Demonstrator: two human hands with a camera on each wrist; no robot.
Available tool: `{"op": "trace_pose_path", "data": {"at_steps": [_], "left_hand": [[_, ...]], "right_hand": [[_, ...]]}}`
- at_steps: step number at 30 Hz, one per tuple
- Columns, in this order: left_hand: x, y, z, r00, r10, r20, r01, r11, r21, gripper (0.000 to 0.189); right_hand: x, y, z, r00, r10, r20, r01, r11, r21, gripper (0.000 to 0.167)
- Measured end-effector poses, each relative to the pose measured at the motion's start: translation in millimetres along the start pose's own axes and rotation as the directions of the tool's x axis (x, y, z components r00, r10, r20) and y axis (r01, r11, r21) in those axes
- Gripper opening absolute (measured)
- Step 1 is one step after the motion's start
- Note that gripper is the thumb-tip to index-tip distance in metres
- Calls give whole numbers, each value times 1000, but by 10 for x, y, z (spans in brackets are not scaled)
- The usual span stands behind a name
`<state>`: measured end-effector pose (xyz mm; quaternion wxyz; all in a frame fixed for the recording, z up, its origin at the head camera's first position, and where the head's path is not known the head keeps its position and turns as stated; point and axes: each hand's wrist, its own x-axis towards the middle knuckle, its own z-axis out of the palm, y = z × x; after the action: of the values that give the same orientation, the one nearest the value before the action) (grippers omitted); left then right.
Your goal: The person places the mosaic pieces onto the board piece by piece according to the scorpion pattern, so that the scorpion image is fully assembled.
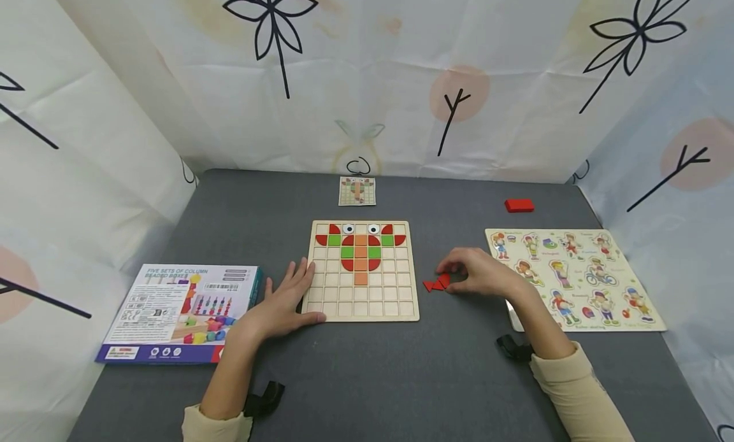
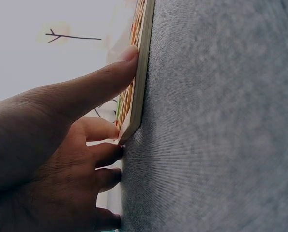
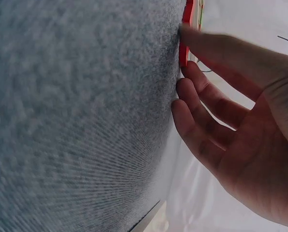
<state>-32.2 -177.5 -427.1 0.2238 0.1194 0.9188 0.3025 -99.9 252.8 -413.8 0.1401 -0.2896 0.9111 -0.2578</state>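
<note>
A square wooden grid board [image 1: 361, 302] lies mid-table, with red, green and orange pieces and two eye pieces [image 1: 348, 228] in its upper squares. My left hand [image 1: 281, 305] rests at its left side, fingers spread and thumb [image 2: 105, 79] on the near edge. Right of the board, several small red pieces [image 1: 428, 286] lie close together on the table. My right hand [image 1: 478, 273] is over them, its thumb and index finger pinching one red piece [image 3: 184, 50]. The other fingers are bent near the cloth. The pinched piece's exact shape is partly hidden.
Behind the board stands a small pattern card [image 1: 357, 192]. A boxed toy set [image 1: 155, 314] lies at the left, partly behind my left forearm. At the right is a picture board [image 1: 579, 283], under my right wrist, with a red block [image 1: 519, 205] beyond it.
</note>
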Motion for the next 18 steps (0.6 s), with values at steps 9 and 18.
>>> {"op": "trace_pose_path", "data": {"at_steps": [9, 18], "left_hand": [[-10, 20, -6, 1000, 5, 1, -5, 1000, -8, 110], [87, -198, 111, 999, 33, -40, -32, 999, 13, 115]], "right_hand": [[3, -9, 29, 1000, 20, -13, -20, 1000, -22, 23], [-5, 20, 34, 999, 44, -2, -44, 999, -13, 17]]}}
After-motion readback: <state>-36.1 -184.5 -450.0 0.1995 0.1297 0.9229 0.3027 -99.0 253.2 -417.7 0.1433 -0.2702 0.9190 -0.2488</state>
